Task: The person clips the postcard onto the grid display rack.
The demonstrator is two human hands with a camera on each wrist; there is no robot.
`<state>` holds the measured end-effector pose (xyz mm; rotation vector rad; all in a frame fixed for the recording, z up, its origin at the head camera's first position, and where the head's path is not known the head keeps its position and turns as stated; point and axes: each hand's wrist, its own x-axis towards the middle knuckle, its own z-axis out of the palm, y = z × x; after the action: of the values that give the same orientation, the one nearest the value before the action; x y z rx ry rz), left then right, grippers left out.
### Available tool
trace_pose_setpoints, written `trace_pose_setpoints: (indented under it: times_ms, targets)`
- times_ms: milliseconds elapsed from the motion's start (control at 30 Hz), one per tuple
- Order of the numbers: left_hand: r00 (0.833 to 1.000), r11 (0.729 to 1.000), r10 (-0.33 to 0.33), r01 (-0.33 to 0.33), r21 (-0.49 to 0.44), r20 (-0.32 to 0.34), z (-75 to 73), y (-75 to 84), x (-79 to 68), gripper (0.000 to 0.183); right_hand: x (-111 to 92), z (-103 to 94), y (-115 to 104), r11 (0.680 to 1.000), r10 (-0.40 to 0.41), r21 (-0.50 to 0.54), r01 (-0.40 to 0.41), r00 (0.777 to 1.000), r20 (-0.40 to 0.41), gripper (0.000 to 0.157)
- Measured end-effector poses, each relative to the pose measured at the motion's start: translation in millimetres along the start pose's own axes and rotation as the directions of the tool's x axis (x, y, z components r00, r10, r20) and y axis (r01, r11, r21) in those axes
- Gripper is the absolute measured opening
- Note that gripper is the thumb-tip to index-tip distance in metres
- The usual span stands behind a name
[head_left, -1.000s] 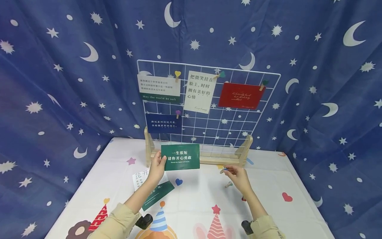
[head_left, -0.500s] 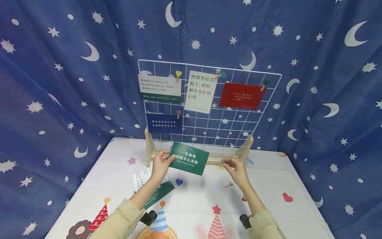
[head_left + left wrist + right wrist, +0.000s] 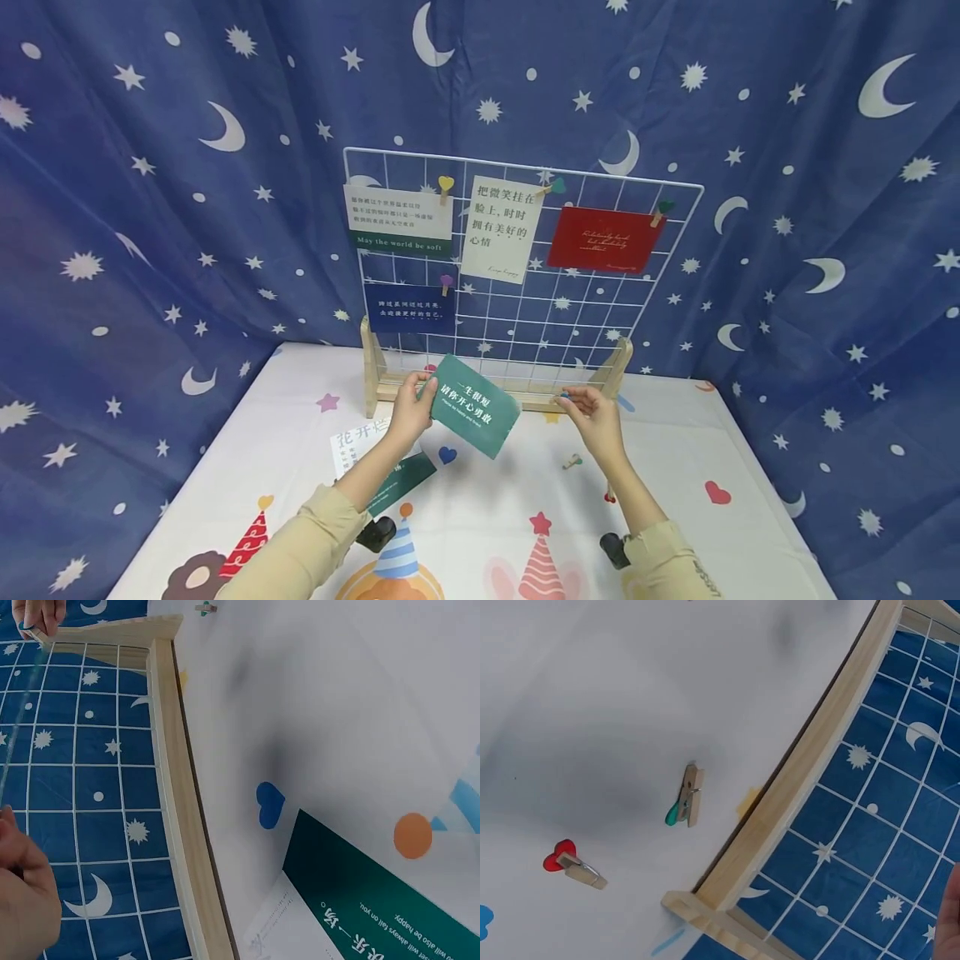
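Note:
In the head view my left hand [image 3: 411,410] pinches a green card [image 3: 476,407] with white lettering by its left edge. The card is tilted, its right end lower, in front of the grid rack. To the right, my right hand [image 3: 600,421] pinches a small wooden clothespin [image 3: 34,634] with a blue top, apart from the card. The left wrist view has my left hand at its lower left edge and the card nearly edge-on. Below my right hand a green-topped clothespin [image 3: 690,796] and a red heart clothespin [image 3: 577,866] lie on the table.
A white wire grid [image 3: 555,308] stands upright in a wooden base [image 3: 611,375]. Clothespins hold a white-and-green card [image 3: 397,212], a cream card [image 3: 501,229], a red card [image 3: 606,240] and a navy card [image 3: 411,309] on it. Loose cards [image 3: 360,892] lie under my left forearm.
The green card has moved a little right and turned, its right end dropping and its left end rising. My left hand moved slightly right and up; my right hand has risen slightly.

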<state>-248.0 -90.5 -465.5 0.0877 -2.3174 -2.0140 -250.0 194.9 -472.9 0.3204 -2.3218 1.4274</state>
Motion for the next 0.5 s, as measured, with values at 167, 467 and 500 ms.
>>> trace_pose_setpoints:
  times_ms: [167,467,500]
  targets:
    - [0.995,0.993,-0.023,0.034,-0.113,0.097,2.3,1.0,-0.4,0.026,0.5,-0.3,-3.8,0.999,0.03,0.023,-0.03,1.0,0.003,0.019]
    - [0.986,0.981,-0.007,0.04,-0.192,0.165,3.6,6.0,3.6,0.022,3.8,1.1,-4.5,1.0,0.021,0.019,-0.021,1.0,-0.015,0.018]
    - [0.986,0.982,-0.004,0.035,-0.187,0.165,3.9,7.1,4.5,0.021,4.1,1.4,-4.5,0.999,0.029,0.018,-0.029,1.0,-0.011,0.017]
